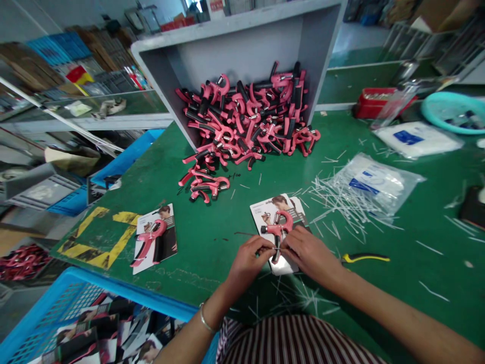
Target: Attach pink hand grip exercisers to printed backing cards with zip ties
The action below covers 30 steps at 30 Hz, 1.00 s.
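A pink and black hand grip strengthener (287,222) lies on a printed backing card (261,211), which rests over at least one other card. My left hand (248,260) is closed in a pinch at the strengthener's lower part, on a thin white cable tie (279,249). From the other side, my right hand (305,250) pinches the same tie, its fingers close to the left ones. My fingertips partly hide the tie and the handles. To the left, another hand grip strengthener (157,230) lies on its own card (170,237).
A grey bin (238,48) lies tipped, with strengtheners spilling out. Loose cable ties (341,205) spread beside a plastic bag (390,189). Yellow-handled pliers (367,258) lie right of my hands. A blue basket (68,288) of carded packs stands below the green table's (212,227) left edge.
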Motion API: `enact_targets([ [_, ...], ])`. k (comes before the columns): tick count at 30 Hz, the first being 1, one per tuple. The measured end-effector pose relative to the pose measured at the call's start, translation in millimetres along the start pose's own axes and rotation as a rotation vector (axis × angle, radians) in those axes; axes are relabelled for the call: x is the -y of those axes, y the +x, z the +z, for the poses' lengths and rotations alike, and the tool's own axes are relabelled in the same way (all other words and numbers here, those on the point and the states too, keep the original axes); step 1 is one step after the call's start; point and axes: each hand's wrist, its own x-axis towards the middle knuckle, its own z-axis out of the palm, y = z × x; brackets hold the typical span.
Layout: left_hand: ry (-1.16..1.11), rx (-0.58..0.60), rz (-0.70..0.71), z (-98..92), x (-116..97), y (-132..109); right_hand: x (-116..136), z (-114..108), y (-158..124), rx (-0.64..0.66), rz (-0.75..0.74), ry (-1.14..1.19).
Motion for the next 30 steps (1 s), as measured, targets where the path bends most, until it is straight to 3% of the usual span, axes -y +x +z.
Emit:
enact_targets([
  [6, 0.015, 0.033, 0.021, -1.5, 0, 1, 2, -2, -2, -0.007, 0.007, -0.031],
  [12, 0.140, 0.106, 0.049, -4.2, -5, 2, -1, 1, 1, 0.023, -0.087, 0.028],
  [19, 0.129, 0.149, 0.000, -12.5, -18, 0, 0, 4, 1, 0.013, -0.019, 0.128],
  [25, 0.074, 0.010, 0.003, -9.9, -27, -4, 1, 8, -1, -0.005, -0.022, 0.088],
  [30, 0.182, -0.135, 0.095, 13.3, -7, -16, -3, 8, -2, -0.095, 0.062, 0.367],
])
